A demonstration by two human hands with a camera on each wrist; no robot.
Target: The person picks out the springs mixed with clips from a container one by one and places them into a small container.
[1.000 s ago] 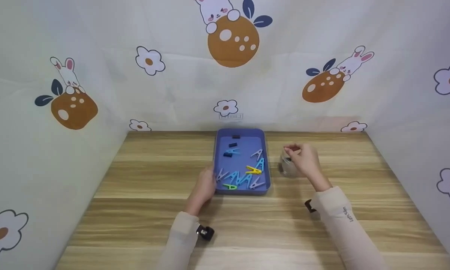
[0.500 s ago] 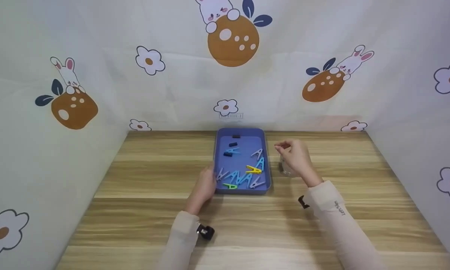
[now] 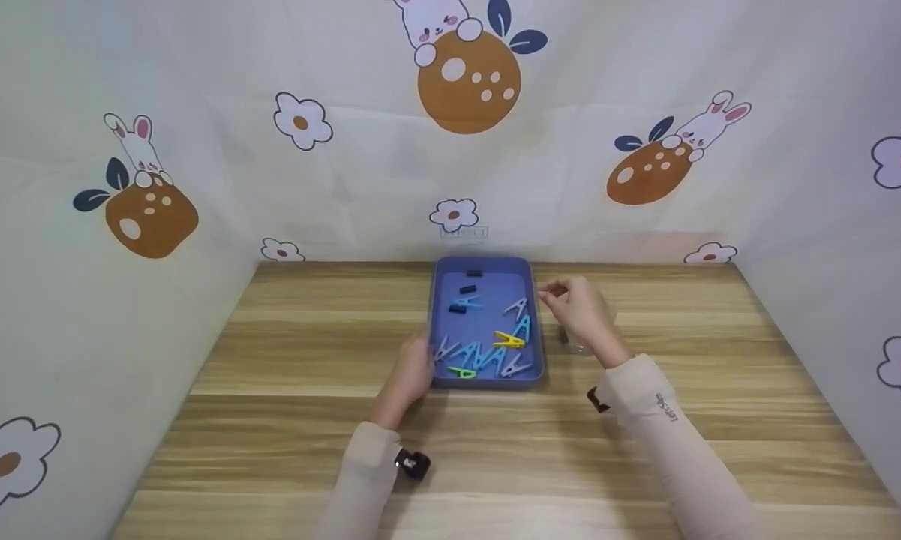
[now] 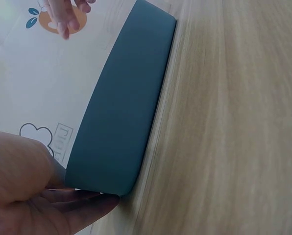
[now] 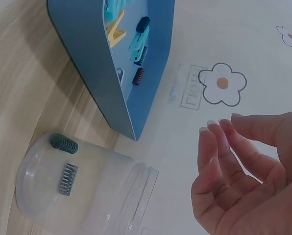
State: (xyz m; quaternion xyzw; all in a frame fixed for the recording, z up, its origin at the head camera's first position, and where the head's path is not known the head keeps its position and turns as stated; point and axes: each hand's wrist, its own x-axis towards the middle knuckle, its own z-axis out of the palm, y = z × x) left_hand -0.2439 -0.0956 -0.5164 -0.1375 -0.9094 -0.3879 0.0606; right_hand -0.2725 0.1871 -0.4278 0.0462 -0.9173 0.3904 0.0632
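Near the middle of the wood-grain table's (image 3: 330, 322) far edge, the left hand (image 3: 411, 367) grips the near-left corner of a blue rectangular plastic tray (image 3: 495, 285) holding dark coil springs (image 5: 138, 76) and coloured plastic pegs (image 3: 510, 340). The right hand (image 3: 579, 311) has moved from over the clear cylindrical jar (image 5: 102, 181) to the tray's right rim, loosely bent, nothing visible between its fingertips. Two more dark springs lie inside the jar, so the work seems only partly done.

1 tray (image 3: 484, 323). 1 jar (image 5: 102, 193) at its 3 o'clock, 2 jar springs (image 5: 68, 179). Tray: 3 black springs (image 3: 467, 289), 10–12; pegs clockwise: 3 lilac pegs (image 3: 515, 366) (2/5/8), 1 yellow peg (image 3: 510, 341) (4), 1 green peg (image 3: 463, 372) (7), 4+ blue pegs (image 3: 524, 328), some overlapping.
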